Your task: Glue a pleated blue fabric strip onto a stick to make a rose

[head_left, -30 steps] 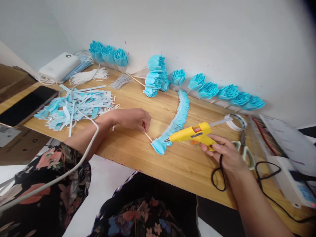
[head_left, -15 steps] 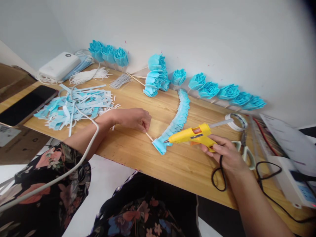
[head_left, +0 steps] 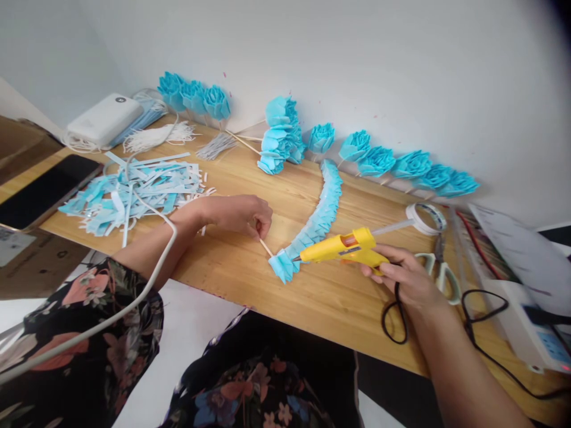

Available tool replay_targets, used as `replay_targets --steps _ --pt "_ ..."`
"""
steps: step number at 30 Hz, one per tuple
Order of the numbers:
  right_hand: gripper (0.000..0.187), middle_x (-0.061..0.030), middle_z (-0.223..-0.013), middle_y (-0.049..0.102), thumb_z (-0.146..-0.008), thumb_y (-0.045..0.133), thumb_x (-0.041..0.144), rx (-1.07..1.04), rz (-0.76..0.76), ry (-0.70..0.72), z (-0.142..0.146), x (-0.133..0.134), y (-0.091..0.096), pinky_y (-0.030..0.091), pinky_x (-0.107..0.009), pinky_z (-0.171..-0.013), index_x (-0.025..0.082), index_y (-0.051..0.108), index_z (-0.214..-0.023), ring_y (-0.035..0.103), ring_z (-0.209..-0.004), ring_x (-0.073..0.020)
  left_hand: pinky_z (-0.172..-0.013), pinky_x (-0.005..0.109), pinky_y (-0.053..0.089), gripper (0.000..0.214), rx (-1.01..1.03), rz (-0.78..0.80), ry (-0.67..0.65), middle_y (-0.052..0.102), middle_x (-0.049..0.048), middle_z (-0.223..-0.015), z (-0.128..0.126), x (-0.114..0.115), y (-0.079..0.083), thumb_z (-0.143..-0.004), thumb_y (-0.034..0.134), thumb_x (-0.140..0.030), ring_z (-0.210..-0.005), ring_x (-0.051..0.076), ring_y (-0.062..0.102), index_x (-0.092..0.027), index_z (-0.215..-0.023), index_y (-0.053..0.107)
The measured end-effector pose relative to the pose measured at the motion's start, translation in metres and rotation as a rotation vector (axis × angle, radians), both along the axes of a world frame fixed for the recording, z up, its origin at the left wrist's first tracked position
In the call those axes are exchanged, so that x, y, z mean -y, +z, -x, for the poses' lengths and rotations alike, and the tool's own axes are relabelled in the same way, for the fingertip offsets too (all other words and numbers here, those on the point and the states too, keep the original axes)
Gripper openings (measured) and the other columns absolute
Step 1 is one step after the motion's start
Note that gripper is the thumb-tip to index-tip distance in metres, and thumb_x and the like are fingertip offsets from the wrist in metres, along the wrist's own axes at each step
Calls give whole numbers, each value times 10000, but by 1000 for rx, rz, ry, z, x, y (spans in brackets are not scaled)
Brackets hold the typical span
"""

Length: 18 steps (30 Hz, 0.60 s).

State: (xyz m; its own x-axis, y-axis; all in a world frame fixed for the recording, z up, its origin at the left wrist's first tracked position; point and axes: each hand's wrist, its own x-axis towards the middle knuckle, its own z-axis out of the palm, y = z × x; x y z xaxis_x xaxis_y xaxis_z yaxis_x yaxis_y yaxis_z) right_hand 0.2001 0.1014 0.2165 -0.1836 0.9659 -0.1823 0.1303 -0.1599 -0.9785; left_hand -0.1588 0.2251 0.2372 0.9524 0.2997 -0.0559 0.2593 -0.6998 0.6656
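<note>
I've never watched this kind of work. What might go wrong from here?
The yellow glue gun has its tip right at the blue pleated strip; if hot, it might scorch the material.

The left hand grips the stick close to that tip, so a slip might burn skin.

The black cord loops by the right hand and might snag, tugging the glue gun.

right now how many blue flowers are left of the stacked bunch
3, along the wall: a leftmost flower, a middle flower and a right flower; others could hide behind them.
</note>
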Motion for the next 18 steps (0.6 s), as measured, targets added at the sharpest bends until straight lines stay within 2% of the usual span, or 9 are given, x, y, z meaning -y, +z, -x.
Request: replay_targets --steps 5,10,14,18 --pt "470 -45 -678 686 -695 777 471 62 14 59 -1 0 -3 406 -296 -498 179 736 -1061 518 -541 -162 -789 244 429 74 -12 -6 8 673 33 -842 0 0 0 -858 636 -167 -848 158 590 -183 -834 705" --pt "400 -43 -725 698 -745 743 455 139 2 121 -6 0 -5 439 -288 -533 186 744 -1042 541 -568 -157 -782 246 429 74 -7 3 0 672 32 -832 1 -1 0 -856 637 -182 -834 157 584 -184 -829 706" --pt "442 -42 -687 691 -716 768 466 78 -18 41 -13 2 -3 415 -294 -500 192 740 -1061 529 -550 -164 -774 240 420 84 -13 -8 -1 669 37 -838 0 0 0 -867 630 -184 -833 155 580 -175 -834 706" --pt "394 -40 -646 663 -673 794 504 9 -47 -60 -9 2 6 381 -308 -462 225 751 -948 512 -529 -176 -763 234 412 77 -2 -3 13 669 31 -824 0 0 -1 -854 643 -163 -813 150 578 -177 -825 713"
